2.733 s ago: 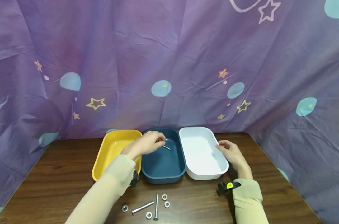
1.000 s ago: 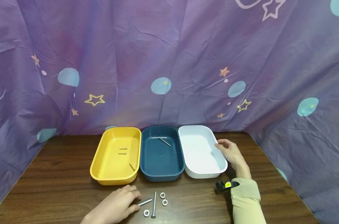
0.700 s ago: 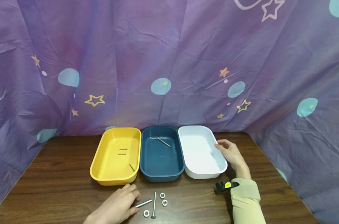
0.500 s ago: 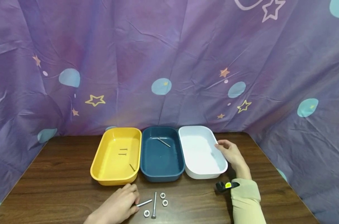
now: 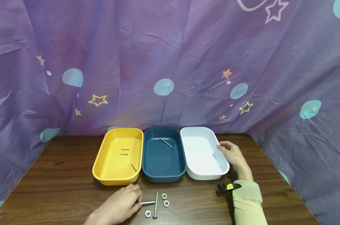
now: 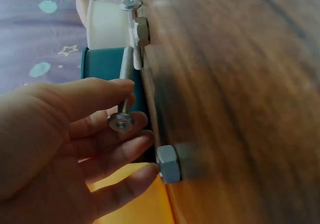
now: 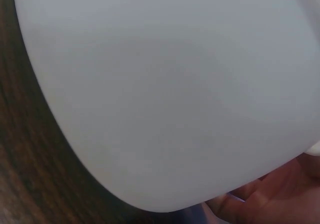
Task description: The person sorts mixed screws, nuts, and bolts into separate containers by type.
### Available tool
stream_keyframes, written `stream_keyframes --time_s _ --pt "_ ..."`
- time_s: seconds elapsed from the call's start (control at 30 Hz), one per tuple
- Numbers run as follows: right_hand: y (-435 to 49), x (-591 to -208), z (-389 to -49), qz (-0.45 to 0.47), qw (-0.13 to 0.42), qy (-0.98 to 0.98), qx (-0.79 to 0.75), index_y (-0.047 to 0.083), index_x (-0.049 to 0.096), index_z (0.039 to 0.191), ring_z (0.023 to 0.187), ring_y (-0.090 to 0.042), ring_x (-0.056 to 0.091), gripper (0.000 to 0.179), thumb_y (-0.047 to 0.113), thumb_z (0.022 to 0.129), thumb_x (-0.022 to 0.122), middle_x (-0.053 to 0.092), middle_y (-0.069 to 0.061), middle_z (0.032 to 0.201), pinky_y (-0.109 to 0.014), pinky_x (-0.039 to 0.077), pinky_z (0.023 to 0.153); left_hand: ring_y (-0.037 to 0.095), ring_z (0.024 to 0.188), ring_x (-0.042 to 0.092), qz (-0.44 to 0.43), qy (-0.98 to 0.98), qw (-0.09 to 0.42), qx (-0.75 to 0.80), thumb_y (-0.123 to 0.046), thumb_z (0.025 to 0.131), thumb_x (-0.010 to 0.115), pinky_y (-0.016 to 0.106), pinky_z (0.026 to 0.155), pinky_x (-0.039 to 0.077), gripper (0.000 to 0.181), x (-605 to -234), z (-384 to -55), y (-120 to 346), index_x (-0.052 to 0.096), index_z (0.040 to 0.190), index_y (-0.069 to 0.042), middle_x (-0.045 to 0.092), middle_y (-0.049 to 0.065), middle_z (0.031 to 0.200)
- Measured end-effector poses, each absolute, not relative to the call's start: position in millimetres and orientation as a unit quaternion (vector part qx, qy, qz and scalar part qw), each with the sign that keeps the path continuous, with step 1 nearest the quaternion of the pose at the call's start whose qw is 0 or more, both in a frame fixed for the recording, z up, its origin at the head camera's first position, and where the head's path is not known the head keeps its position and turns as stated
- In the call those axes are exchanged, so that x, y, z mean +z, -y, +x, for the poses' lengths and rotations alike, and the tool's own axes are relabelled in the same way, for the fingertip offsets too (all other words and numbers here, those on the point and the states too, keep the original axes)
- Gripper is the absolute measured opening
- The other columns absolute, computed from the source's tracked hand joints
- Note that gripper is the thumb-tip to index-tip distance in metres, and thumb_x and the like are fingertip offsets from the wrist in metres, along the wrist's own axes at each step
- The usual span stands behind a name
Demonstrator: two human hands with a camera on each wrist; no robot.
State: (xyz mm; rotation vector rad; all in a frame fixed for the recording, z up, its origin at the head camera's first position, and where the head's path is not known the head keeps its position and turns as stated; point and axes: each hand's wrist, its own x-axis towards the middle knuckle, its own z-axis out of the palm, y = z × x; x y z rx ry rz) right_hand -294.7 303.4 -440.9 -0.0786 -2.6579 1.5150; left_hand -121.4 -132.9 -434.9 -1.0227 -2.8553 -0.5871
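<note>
My left hand [image 5: 120, 202] is low over the table in front of the yellow tray, pinching a silver bolt [image 6: 125, 74] between thumb and index finger near its head. The bolt's free end overlaps a second bolt [image 5: 155, 206] lying on the table. Past my left fingertips stands a large hex nut [image 6: 168, 164], hidden by the hand in the head view. Other nuts [image 5: 166, 203] lie around the second bolt. At the right, my right hand [image 5: 234, 156] grips the right rim of the white tray [image 7: 165, 109], thumb at the inner side.
A yellow tray [image 5: 102, 175] with 3 small screws [image 5: 124, 154] stands at the left of the row. Beside it, a dark blue tray [image 5: 162, 180] holds a bolt [image 5: 166, 142]. A purple patterned cloth [image 5: 164, 56] hangs close behind the trays.
My left hand has come from over the blue tray, where a bolt now lies, down to the table. It has taken hold of another bolt and swung it slightly. My right hand has stayed put.
</note>
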Motion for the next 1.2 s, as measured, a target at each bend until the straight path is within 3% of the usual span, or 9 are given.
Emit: stream_keyframes --time_s 0.87,1.2 --pt "-304 -444 -295 -0.022 0.041 0.857 0.512 -0.005 0.057 0.121 0.081 -0.014 0.056 0.038 0.023 0.096 0.063 0.06 -0.011 0.1 -0.025 0.048 0.067 0.004 0.077 0.051 -0.333 0.906 0.053 -0.257 -0.015 0.087 0.068 0.025 0.07 0.047 0.011 -399 -131 120 0.059 0.084 -0.021 0.053 -0.012 0.087" --pt "-304 -444 -295 -0.018 0.042 0.856 0.514 -0.005 0.057 0.122 0.083 -0.015 0.057 0.04 0.024 0.096 0.064 0.06 -0.015 0.105 -0.026 0.049 0.069 0.006 0.077 0.053 -0.33 0.903 0.068 -0.265 -0.017 0.087 0.071 0.027 0.07 0.048 0.012 -382 -156 111 0.061 0.082 -0.018 0.053 -0.01 0.083"
